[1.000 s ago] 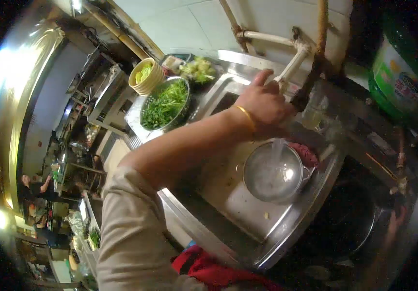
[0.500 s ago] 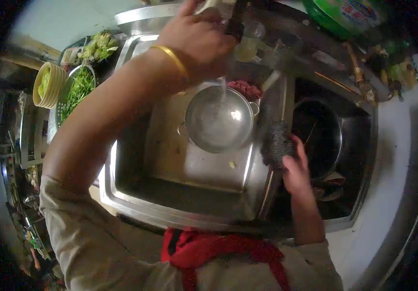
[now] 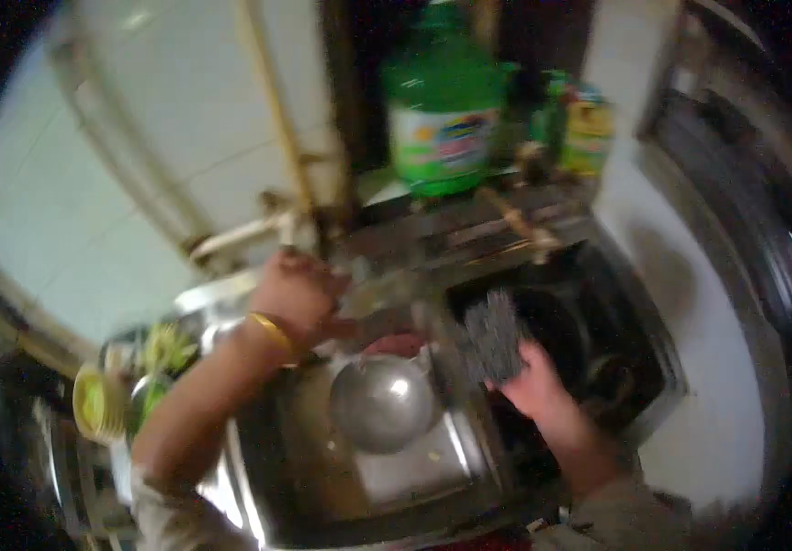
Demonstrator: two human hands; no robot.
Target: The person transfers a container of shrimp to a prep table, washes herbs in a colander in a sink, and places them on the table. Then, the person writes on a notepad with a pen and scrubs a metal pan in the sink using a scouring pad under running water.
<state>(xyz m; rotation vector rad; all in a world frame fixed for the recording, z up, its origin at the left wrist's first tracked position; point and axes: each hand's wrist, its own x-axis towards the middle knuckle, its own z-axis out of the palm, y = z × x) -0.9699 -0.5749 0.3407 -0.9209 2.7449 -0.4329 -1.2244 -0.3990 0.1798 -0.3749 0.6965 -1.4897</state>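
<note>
My left hand (image 3: pixel 299 292), with a yellow bangle at the wrist, is at the tap below the pale pipe (image 3: pixel 240 237); its fingers are smeared by motion. A round metal bowl (image 3: pixel 382 404) with small handles sits in the left sink basin (image 3: pixel 308 459). Reddish material (image 3: pixel 396 345) lies just behind the bowl. Over the divide between the two basins, my right hand (image 3: pixel 540 381) grips a dark grey mesh scrubber (image 3: pixel 492 338).
Behind the sink stand a large green bottle (image 3: pixel 446 101) and a yellow-labelled container (image 3: pixel 585 133). The dark right basin (image 3: pixel 634 321) holds a dark round vessel. Stacked yellow bowls (image 3: pixel 97 404) and leafy greens (image 3: pixel 168 347) are at the left.
The view has tilted up towards the wall and bottles. My right hand came into view with the scrubber. The water stream seen earlier running into the bowl no longer shows.
</note>
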